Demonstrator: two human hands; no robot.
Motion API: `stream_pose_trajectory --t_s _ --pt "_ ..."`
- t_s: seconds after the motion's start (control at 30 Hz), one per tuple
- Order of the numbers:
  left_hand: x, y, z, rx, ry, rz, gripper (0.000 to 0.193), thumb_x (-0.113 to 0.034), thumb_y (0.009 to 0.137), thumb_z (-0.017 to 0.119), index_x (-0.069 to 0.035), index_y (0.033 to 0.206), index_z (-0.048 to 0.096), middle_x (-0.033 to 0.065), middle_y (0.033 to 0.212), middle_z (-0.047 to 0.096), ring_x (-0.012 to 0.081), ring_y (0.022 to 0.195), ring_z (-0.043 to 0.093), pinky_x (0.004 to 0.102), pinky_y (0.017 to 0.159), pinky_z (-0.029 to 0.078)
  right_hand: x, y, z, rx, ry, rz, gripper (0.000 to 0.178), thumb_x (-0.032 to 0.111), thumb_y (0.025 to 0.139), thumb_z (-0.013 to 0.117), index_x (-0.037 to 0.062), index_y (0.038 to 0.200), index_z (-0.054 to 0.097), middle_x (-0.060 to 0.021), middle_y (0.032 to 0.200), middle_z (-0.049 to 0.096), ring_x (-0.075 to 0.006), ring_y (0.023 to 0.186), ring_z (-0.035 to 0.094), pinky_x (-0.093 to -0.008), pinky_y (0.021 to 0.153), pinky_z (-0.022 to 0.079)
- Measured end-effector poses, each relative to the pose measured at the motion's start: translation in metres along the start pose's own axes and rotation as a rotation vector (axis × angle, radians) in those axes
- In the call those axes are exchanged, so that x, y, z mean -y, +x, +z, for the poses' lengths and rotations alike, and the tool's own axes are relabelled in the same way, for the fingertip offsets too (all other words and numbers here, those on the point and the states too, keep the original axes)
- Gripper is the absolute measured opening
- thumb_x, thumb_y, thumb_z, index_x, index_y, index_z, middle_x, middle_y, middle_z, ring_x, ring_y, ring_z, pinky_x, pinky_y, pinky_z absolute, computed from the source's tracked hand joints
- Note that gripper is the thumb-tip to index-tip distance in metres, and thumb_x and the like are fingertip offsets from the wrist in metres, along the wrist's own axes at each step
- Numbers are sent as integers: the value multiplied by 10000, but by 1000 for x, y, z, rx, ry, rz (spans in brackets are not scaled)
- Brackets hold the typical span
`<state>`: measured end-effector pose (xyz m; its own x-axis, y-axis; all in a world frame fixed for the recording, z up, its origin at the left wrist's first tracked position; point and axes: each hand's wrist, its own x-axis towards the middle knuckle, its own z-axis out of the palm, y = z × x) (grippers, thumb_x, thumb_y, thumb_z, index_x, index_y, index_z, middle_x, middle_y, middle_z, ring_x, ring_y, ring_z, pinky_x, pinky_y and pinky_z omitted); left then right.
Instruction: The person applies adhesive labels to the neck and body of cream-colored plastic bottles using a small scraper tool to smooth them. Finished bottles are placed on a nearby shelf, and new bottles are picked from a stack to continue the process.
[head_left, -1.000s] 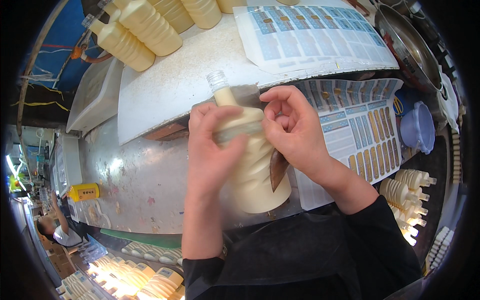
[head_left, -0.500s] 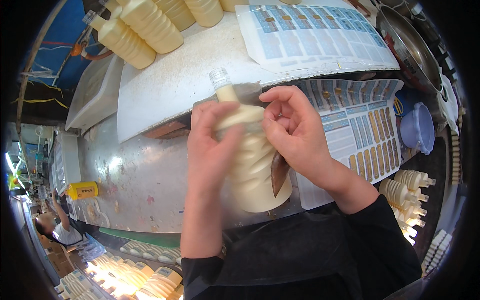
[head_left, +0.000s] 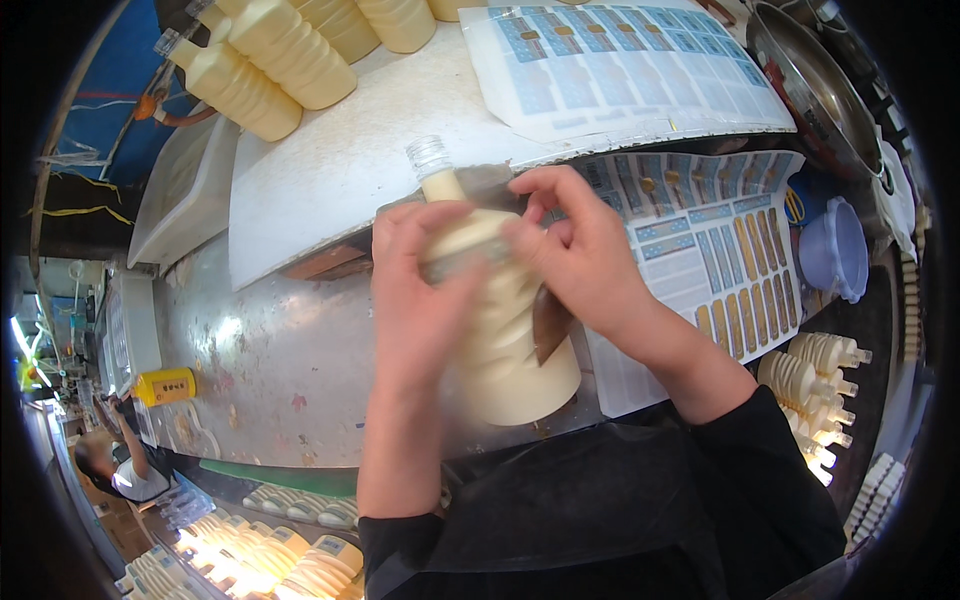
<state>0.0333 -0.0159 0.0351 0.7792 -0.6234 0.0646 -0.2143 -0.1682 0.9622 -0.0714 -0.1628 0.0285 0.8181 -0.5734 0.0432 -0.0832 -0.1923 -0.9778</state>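
A ribbed plastic bottle (head_left: 510,375), filled with something cream-coloured, leans against the white board's edge, its clear threaded neck pointing up and away. My left hand (head_left: 415,275) is wrapped round its left shoulder, thumb across the front, somewhat blurred. At the bottle's upper right, my right hand (head_left: 580,250) has thumb and forefinger brought together against the shoulder. A greyish band (head_left: 465,258) crosses the bottle between my hands, too smeared to make out. From under my right palm sticks a flat brown pointed piece (head_left: 550,328), its upper end hidden by the hand.
Sticker sheets lie on the white board (head_left: 330,160) and on the metal table (head_left: 280,350) to my right. Several filled bottles (head_left: 290,55) stand at the back left. A yellow container (head_left: 165,386) is at the left, a purple bucket (head_left: 835,250) at the right. Another person works far left.
My right thumb and forefinger have moved left onto the bottle's shoulder, and the brown piece has shifted with the hand. My left hand stays round the bottle.
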Motion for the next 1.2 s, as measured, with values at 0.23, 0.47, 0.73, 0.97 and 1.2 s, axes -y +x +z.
stream_pose_trajectory --t_s 0.23,0.47,0.73,0.97,1.2 --pt "16 -1 0 -22 -120 94 331 -79 891 674 -36 1218 656 99 1230 525 227 1197 518 335 1053 418 -18 8 2 93 178 100 336 216 890 767 35 1147 649 3 855 527 -76 738 512 -246 676 441" --pt "12 -6 12 -144 265 171 428 -188 923 683 -21 1305 584 172 1289 507 322 1233 493 409 1087 396 -7 10 -2 171 -17 106 243 182 960 670 45 1160 655 -20 924 641 -101 824 575 -272 753 486" --pt "9 -9 15 -125 332 127 560 -240 940 668 32 1385 466 219 1328 479 356 1262 473 431 1108 376 -26 7 -4 234 190 109 223 129 1029 592 46 1231 632 27 984 632 -41 854 554 -219 756 473" --pt "11 -9 14 -121 316 116 557 -246 943 664 29 1386 468 217 1336 470 350 1256 485 430 1105 383 -20 10 -4 255 237 187 211 159 1033 606 35 1202 630 27 928 629 -21 841 556 -197 741 469" --pt "12 -9 14 -127 309 132 545 -235 946 665 25 1386 475 208 1336 468 338 1254 491 424 1103 386 -26 16 -4 262 417 264 191 165 1041 605 35 1181 620 9 946 660 -29 851 593 -213 754 497"
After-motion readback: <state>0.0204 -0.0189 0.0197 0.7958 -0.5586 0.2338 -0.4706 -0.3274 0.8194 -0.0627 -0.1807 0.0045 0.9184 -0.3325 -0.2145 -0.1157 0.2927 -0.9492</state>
